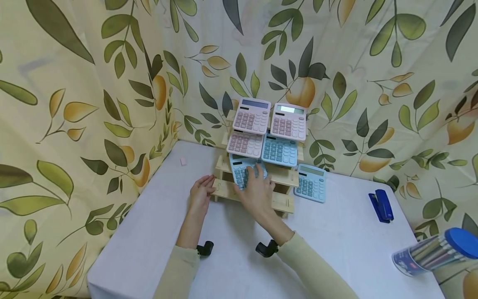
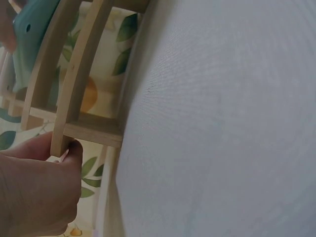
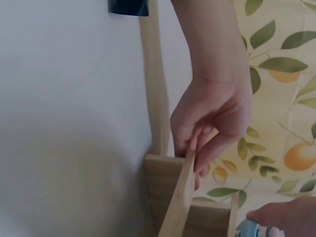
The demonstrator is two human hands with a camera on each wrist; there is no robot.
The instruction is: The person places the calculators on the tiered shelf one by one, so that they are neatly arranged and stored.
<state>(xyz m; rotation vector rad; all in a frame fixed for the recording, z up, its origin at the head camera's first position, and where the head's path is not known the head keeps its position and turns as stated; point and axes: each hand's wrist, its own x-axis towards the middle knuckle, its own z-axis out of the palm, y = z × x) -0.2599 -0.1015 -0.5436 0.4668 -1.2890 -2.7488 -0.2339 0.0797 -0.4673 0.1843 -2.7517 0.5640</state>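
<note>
My left hand (image 1: 200, 195) pinches the left end of the lowest step of a tiered wooden rack (image 1: 225, 189); the left wrist view shows thumb and finger around the board's end. My right hand (image 1: 257, 191) grips a blue calculator (image 1: 239, 169) on the step above, fingers over its keys and thumb by its lower edge. That calculator sits slightly turned, and the hand hides its lower right part. Higher up, a pink calculator (image 1: 244, 143) stands beside another blue calculator (image 1: 280, 150). Two more pink calculators, one left (image 1: 252, 116) and one right (image 1: 288, 121), occupy the top.
Right of the rack, a blue calculator (image 1: 310, 183) lies on the white-covered table (image 1: 149, 232). Farther right are a blue stapler (image 1: 381, 205) and a clear tub of pens (image 1: 429, 253) with a blue lid. A small pink piece (image 1: 183, 161) lies left. Patterned curtains (image 1: 336, 83) enclose the back and sides.
</note>
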